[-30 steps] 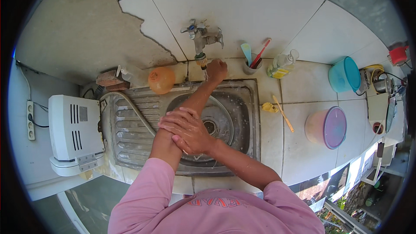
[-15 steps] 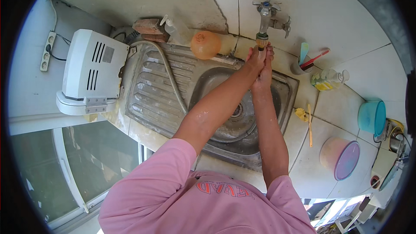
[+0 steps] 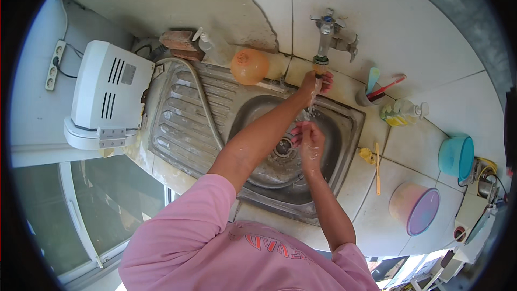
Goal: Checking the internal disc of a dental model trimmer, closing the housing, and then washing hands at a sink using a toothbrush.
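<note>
Water runs from the metal tap [image 3: 323,48] on the tiled wall. Just under its spout is my left hand [image 3: 312,86], wet, with fingers apart and nothing held. Water splashes off it into the steel sink [image 3: 344,151]. Lower down, above the basin, my right hand [image 3: 311,143] hangs apart from the left one, its fingers loosely bent and parted, empty. The drain [image 3: 284,147] shows between my forearms. Left of the tap an orange balloon-like ball [image 3: 250,67] rests on the sink's back edge.
A grey hose [image 3: 202,97] crosses the ribbed drainboard [image 3: 180,121]. On the left stands a white appliance [image 3: 110,89]. To the right are a cup with brushes [image 3: 369,96], a bottle [image 3: 399,112], a yellow toothbrush [image 3: 378,170] and lidded tubs, one pink [image 3: 406,205], one teal [image 3: 452,156].
My hands, together under the tap before, have parted. The right one has come down over the basin, while the left stays under the spout. Falling water now shows.
</note>
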Tool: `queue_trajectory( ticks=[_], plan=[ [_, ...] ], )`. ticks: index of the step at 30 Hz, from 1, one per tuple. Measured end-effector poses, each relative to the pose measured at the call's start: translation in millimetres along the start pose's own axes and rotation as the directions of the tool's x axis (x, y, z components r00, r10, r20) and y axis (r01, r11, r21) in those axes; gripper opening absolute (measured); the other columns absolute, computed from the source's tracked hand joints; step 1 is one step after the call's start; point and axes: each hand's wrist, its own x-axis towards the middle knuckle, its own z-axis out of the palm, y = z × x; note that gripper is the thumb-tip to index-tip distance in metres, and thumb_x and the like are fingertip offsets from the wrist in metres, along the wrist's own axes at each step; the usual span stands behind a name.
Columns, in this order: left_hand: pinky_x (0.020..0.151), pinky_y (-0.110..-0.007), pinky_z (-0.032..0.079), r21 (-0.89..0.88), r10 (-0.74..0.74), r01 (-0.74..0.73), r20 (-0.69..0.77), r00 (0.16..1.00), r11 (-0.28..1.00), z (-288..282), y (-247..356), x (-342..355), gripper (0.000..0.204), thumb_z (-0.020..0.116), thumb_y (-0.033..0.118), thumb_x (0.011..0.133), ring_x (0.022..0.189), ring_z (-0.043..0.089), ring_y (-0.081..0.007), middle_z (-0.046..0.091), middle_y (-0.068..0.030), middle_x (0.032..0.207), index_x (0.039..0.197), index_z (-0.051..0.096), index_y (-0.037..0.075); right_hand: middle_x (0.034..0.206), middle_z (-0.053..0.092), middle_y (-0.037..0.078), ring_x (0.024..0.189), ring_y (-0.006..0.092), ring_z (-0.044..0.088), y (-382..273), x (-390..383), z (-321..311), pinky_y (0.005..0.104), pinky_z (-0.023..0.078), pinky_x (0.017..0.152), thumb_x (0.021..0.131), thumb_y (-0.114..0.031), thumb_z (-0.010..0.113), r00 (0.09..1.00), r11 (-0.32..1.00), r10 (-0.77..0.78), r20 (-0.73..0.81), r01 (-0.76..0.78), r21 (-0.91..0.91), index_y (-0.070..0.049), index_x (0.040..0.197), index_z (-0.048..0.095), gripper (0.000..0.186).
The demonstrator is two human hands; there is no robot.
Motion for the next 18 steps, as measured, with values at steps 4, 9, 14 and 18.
queue_trajectory(
  ticks=[4,9,14,18],
  plan=[
    [0.075,-0.027,0.049,-0.095,0.078,-0.044,0.396,0.915,0.995,-3.5,-12.0,-53.3,0.023,0.058,0.017,0.085,0.084,0.061,-0.0165,0.061,-0.0067,0.093,0.104,0.057,0.004,0.097,0.058,0.006,0.083,0.0111,0.057,-41.5,42.8,-8.5,0.0242,0.048,0.073,0.094,-0.016,0.052,0.978,0.970,-0.172,-0.120,0.189,0.156,-0.001,0.101,0.055,0.016],
    [0.079,-0.041,0.049,0.864,0.274,-0.430,0.360,0.892,0.262,-31.1,-43.0,-117.9,0.028,0.057,0.013,0.080,0.095,0.058,-0.0356,0.059,-0.0199,0.107,0.106,0.057,0.003,0.102,0.058,0.007,0.092,0.0136,0.057,-42.5,69.0,-6.7,0.0260,0.048,0.083,0.092,-0.012,0.053,0.988,0.963,-0.154,-0.029,0.157,0.219,0.000,0.106,0.054,0.018],
    [0.085,-0.043,0.045,0.939,0.222,-0.337,0.343,0.913,-0.063,-76.3,-79.9,-160.5,0.035,0.057,0.007,0.073,0.105,0.053,-0.0366,0.054,-0.0198,0.111,0.108,0.056,0.004,0.103,0.059,0.010,0.094,0.0162,0.058,-11.1,89.2,-25.7,0.0280,0.049,0.087,0.091,-0.010,0.055,0.993,0.809,0.109,0.040,-0.112,0.577,0.004,0.107,0.053,0.021],
    [0.090,-0.042,0.042,0.896,0.265,-0.411,0.442,0.857,-0.167,-67.2,-71.7,-177.9,0.036,0.059,0.007,0.071,0.112,0.047,-0.0330,0.053,-0.0158,0.111,0.106,0.059,0.003,0.105,0.058,0.011,0.096,0.0195,0.059,7.2,86.7,-26.7,0.0308,0.051,0.088,0.094,-0.008,0.047,0.934,0.601,0.353,0.060,-0.275,0.751,0.006,0.110,0.051,0.022]
  ],
)
